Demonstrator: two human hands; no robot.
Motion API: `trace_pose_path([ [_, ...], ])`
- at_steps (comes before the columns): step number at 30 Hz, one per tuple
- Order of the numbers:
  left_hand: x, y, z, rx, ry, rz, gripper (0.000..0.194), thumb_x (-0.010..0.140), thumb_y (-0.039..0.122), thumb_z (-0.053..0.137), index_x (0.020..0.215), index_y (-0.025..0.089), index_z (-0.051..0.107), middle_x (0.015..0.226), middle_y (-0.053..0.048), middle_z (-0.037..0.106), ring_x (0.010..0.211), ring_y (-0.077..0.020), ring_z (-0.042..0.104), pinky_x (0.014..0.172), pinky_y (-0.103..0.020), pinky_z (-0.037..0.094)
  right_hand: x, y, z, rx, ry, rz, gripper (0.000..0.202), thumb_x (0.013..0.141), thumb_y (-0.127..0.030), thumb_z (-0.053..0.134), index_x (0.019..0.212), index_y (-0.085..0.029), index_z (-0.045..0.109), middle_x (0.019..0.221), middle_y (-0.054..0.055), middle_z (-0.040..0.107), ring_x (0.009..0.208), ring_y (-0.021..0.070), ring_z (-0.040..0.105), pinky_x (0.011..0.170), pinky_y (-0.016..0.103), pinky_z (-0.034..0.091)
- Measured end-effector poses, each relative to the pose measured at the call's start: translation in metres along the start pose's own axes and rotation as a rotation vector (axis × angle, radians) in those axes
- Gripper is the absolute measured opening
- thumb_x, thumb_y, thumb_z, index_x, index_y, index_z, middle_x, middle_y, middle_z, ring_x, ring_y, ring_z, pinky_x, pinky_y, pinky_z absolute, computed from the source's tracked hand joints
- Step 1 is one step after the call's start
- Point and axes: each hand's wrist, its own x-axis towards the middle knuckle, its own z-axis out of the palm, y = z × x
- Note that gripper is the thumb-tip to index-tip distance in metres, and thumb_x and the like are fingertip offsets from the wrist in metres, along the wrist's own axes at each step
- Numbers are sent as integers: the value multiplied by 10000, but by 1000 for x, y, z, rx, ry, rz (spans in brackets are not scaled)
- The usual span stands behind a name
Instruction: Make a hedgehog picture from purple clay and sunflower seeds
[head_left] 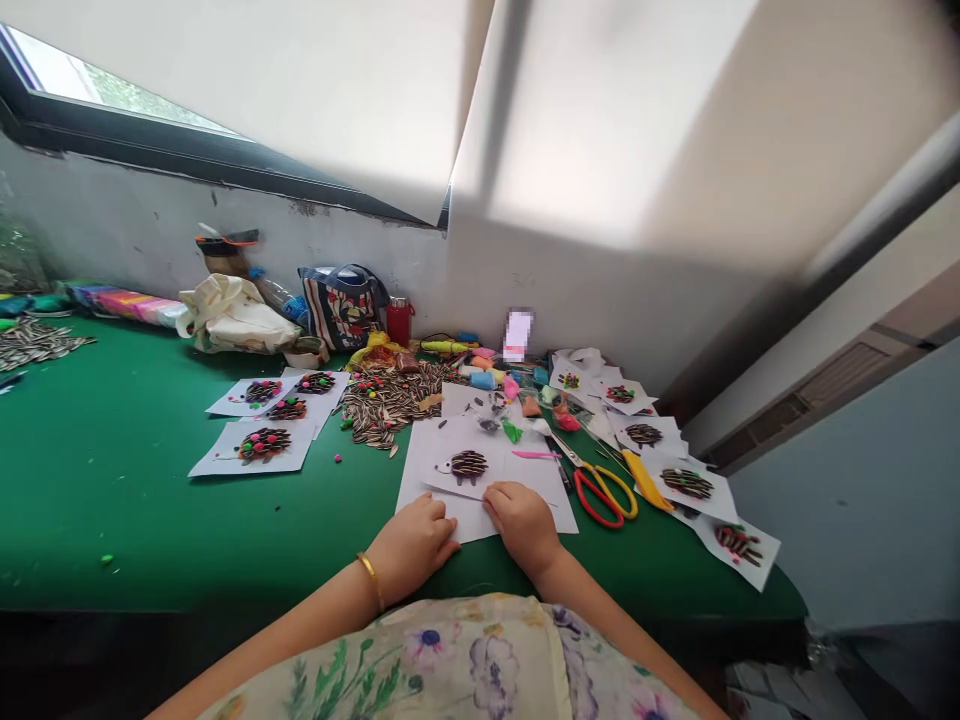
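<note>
On the green table lies a white sheet [536, 470] with a dark hedgehog figure [469, 467] made of striped seeds. My left hand [416, 545], with a gold bangle at the wrist, rests at the sheet's lower left edge, fingers curled. My right hand [521, 520] rests on the sheet's lower edge, just below the hedgehog, its fingers bent together. Whether either hand pinches the paper's edge is too small to tell. Right of the sheet lie scissors [600, 490] with red and yellow handles, and a pink tool [534, 455] lies on the paper.
Beyond the sheet is a pile of striped seeds [390, 400]. Finished-looking hedgehog cards lie at left [255, 445] and right [690, 480]. Coloured clay pieces [512, 430], bags [345, 310] and a red bottle [400, 322] stand or lie towards the wall.
</note>
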Motion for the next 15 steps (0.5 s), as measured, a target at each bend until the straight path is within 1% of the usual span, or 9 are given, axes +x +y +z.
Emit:
trace_pose_path([
  [3,0,-1,1,15,-1,13,162,902,308,609,848,163,657,802,-63,576,818,-218,528,820,-384,467,-1,-1,-4,-10,-23,18,111,928,-211,564,872,-191,658,874,47,677,841,180,596,722,272,409],
  [6,-1,-3,4,33,7,45,152,909,284,591,867,158,665,790,-64,581,795,-216,529,878,-424,470,-3,-2,-5,-17,-30,22,92,924,-211,578,878,-193,655,872,41,667,843,179,585,725,274,399],
  [11,-4,-5,9,14,107,94,145,927,261,547,949,171,658,793,-53,576,791,-209,534,978,-473,427,-7,-2,-7,24,-12,-2,118,939,-242,555,937,-184,658,946,62,661,900,188,582,788,292,423],
  [13,-5,-5,10,18,105,91,153,930,266,540,951,169,657,796,-58,573,801,-214,529,944,-459,439,-8,-2,-8,44,-12,-4,129,940,-244,548,965,-184,659,979,68,661,925,196,583,813,305,438],
  [15,-5,-5,9,12,89,81,164,934,276,534,938,167,656,799,-66,569,810,-223,517,868,-423,457,-8,-1,-8,64,-9,-1,135,935,-243,552,992,-186,660,1012,76,660,955,203,584,838,319,454],
])
